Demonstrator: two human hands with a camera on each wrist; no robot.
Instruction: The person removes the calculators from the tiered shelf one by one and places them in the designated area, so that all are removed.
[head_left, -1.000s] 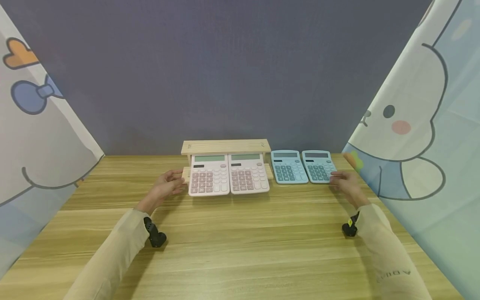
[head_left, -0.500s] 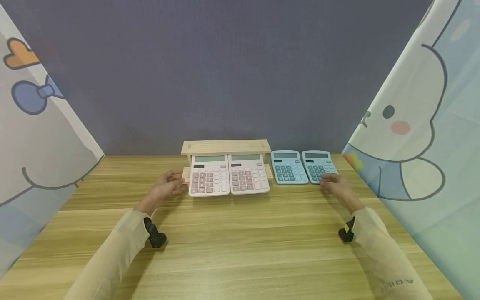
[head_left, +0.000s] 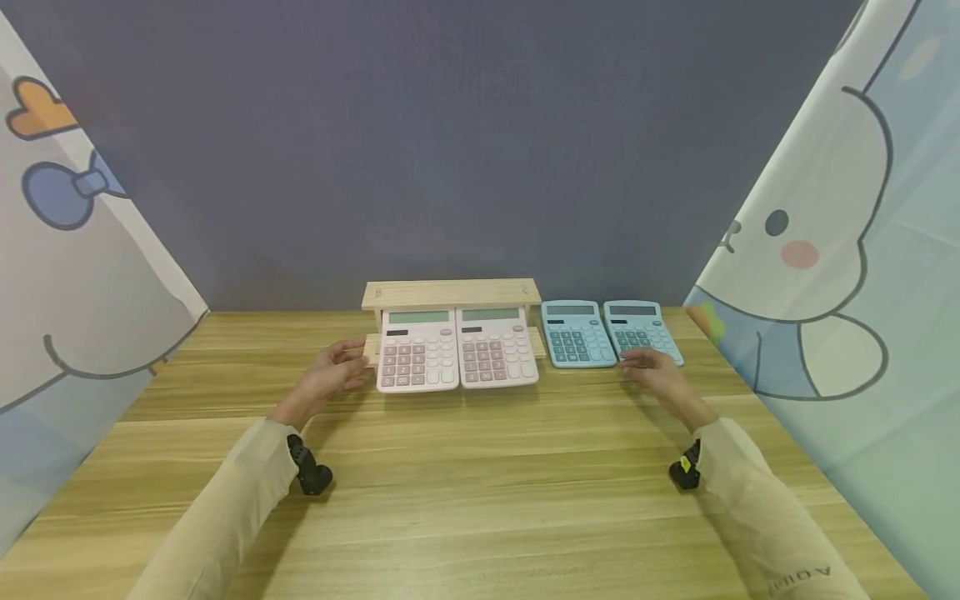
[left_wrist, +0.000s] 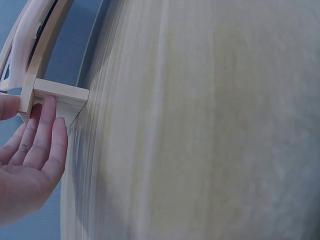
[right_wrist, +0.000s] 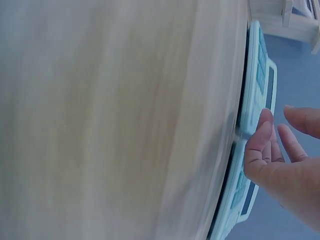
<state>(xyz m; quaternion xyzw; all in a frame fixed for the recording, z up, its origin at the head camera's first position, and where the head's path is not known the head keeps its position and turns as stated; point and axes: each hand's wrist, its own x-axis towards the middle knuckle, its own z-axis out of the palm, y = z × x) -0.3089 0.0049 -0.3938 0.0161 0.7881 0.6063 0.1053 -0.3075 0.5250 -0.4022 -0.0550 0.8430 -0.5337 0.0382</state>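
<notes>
While left hand point(head_left: 330, 377) touches wooden stand point(head_left: 451, 293), right hand point(head_left: 654, 372) over blue calculators point(head_left: 609, 333)

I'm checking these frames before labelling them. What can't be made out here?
- Key labels on the pink calculators and blue calculators: too small in the head view.
- Near edge of the right-hand blue calculator: hidden by the right hand in the head view, so contact is uncertain.
- Table surface: motion-blurred in both wrist views.
- Left hand: cut off by the left wrist view's edge; only its fingers touching the wooden rack show.
</notes>
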